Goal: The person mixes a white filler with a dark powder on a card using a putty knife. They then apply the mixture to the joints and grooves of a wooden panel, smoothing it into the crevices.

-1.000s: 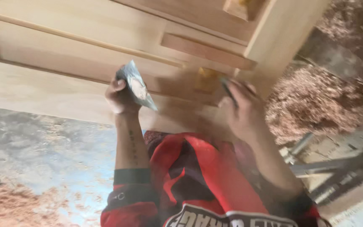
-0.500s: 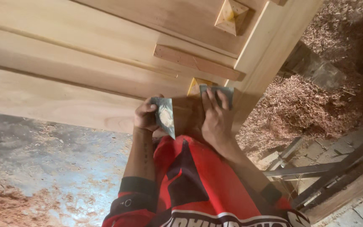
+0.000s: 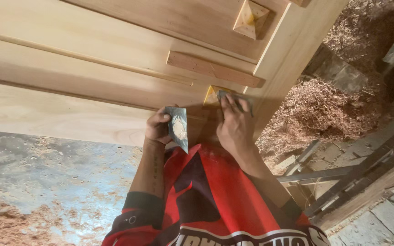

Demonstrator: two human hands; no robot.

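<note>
While gripped: flat metal scraper (image 3: 178,128)

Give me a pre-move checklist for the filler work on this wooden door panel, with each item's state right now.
1. Left hand grips the metal scraper: ok.
2. Pale filler loaded on the scraper blade: ok, a dab shows.
3. Right hand presses a second blade on the small pyramid block near the door frame: ok.
4. Filler coverage under the right hand: cannot tell, hidden.
5. Upper pyramid block free of filler smears: cannot tell, too small.
6. Floor around the door free of debris: not ok, wood shavings are piled beside the frame.
</note>
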